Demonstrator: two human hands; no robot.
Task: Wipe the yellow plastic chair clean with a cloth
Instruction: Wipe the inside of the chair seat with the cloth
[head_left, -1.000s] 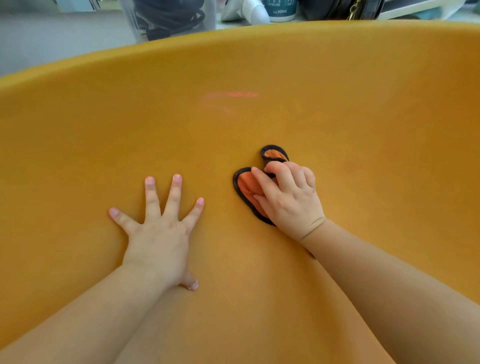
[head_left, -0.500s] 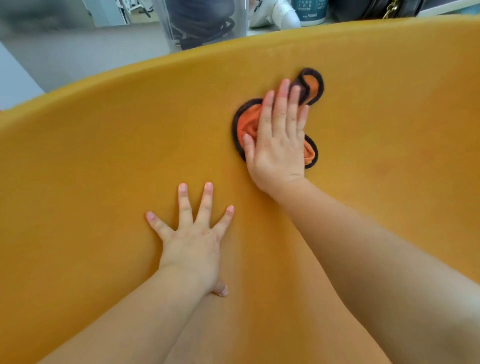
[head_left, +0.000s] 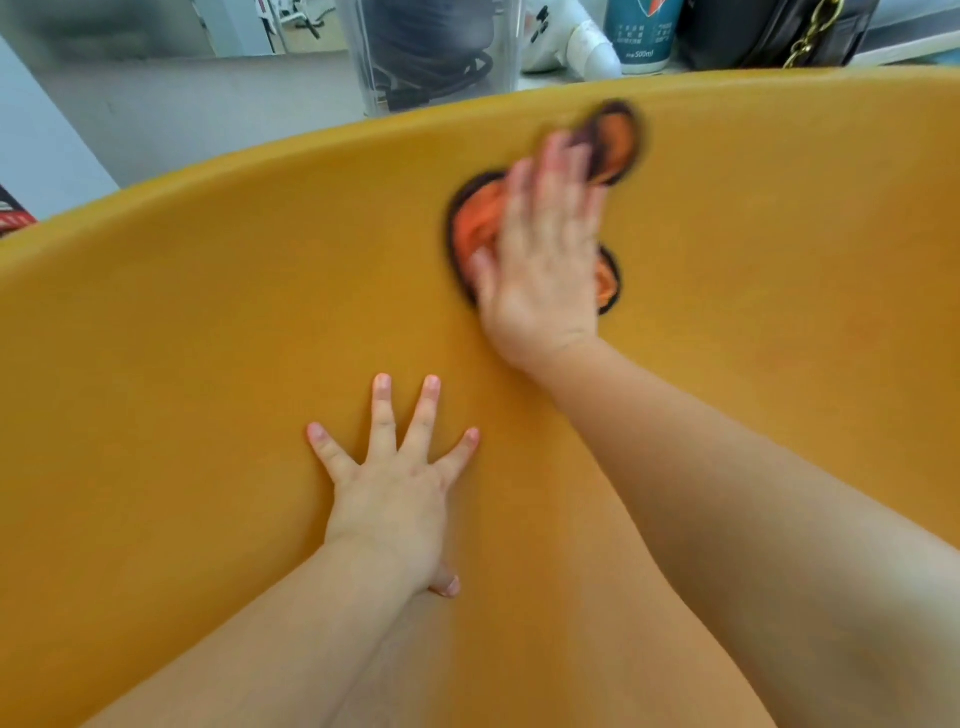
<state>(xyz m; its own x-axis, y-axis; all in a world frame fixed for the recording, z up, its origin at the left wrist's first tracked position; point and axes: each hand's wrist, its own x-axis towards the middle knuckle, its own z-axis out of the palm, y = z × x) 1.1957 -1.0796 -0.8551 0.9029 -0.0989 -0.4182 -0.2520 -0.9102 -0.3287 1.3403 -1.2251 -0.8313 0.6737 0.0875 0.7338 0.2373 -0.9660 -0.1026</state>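
Cloth (head_left: 475, 228) higher than before, blurred, under right hand (head_left: 545, 260).

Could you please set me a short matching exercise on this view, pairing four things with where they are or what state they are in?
Things:
1. left hand
2. right hand
3. cloth
4. bottle

States or places:
A. orange with a dark edge, pinned under a palm
B. behind the chair, past its rim
C. fingers spread, flat on the bare chair
D. blurred, pressing near the rim

Pairs: 1-C, 2-D, 3-A, 4-B
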